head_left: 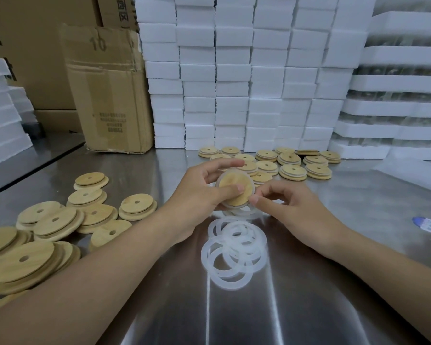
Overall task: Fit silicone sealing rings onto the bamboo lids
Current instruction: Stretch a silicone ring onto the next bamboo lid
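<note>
My left hand (204, 188) grips a round bamboo lid (237, 188) above the steel table, thumb lying across its face. A translucent silicone ring (251, 181) sits around the lid's edge. My right hand (286, 207) pinches that ring at the lid's lower right rim. Under my hands lies a pile of several loose white silicone rings (234, 252). Bare bamboo lids with centre holes (60, 225) are heaped at the left. Lids carrying white rings (279, 163) are spread at the back centre.
The steel table (334, 282) has a worn cardboard box (110, 95) at the back left, a wall of white foam blocks (246, 83) behind, and foam trays (396, 95) stacked on the right. A blue-and-white wrapper (429, 225) lies at the right edge.
</note>
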Demonstrator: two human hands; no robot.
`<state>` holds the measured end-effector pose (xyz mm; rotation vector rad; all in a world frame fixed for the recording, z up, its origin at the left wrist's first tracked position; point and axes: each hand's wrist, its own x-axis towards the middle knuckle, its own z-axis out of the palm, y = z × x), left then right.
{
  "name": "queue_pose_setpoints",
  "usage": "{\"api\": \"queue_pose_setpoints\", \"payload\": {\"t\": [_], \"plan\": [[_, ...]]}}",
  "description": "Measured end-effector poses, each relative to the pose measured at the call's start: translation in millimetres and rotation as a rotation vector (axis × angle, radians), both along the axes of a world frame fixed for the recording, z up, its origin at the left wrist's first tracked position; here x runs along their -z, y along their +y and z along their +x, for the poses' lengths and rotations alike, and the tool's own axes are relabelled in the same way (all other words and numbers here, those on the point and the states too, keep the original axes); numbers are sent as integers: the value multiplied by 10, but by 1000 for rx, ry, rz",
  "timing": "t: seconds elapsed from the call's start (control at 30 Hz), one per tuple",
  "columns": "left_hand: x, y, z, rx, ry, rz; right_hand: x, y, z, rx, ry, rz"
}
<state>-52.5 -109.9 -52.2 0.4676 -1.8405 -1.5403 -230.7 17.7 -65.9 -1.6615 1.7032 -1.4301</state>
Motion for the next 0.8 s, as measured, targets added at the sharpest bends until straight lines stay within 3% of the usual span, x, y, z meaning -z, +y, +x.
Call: {"api": "queue_pose_setpoints", "payload": {"t": [0.4, 0.6, 0.8], "plan": [[40, 2, -5, -38, -19, -144, 16, 15, 12, 81, 43, -141], [13, -1, -2, -4, 33, 35, 26, -4, 23, 54, 12, -149], [-4, -8, 10, 25, 62, 153, 27, 6, 43, 85, 113, -150]]}}
